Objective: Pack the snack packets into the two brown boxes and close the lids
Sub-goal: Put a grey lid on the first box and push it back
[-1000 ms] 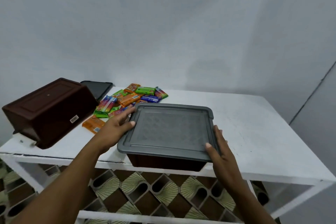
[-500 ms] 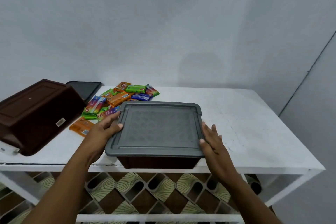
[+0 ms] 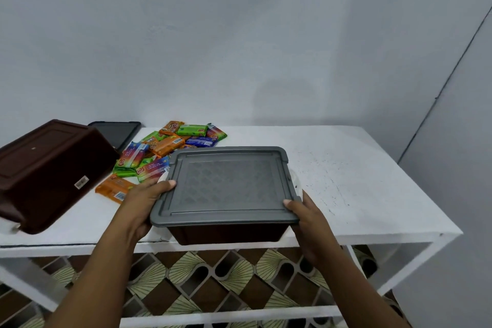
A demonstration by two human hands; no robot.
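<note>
Near brown box (image 3: 226, 233): at the front edge of the white table (image 3: 359, 181), its front wall overhanging the edge. I cannot tell whether it sits on the top or is raised just off it.
Grey lid (image 3: 229, 184): lies flat on the near brown box and covers it fully. Patterned centre panel, raised rim.
Left hand (image 3: 141, 201): clamped on the left side of the near brown box, thumb lying on the lid's rim. The other fingers go down the side, out of my sight.
Right hand (image 3: 308, 217): clamped on the front right corner of the same box, thumb tip on the lid's corner, fingers wrapped below the rim.
Second brown box (image 3: 45, 168): far left of the table, tipped over with its base facing up towards me. Small pale sticker on one wall. No lid on it.
Dark lid (image 3: 117, 132): flat at the back left corner, partly behind the second brown box.
Snack packets (image 3: 165, 146): loose heap of orange, green, blue and rainbow wrappers on the table top, between the two boxes and reaching behind the grey lid. I see none inside a box.
Orange packet (image 3: 114, 189): lies nearest me, just beside the left hand.
</note>
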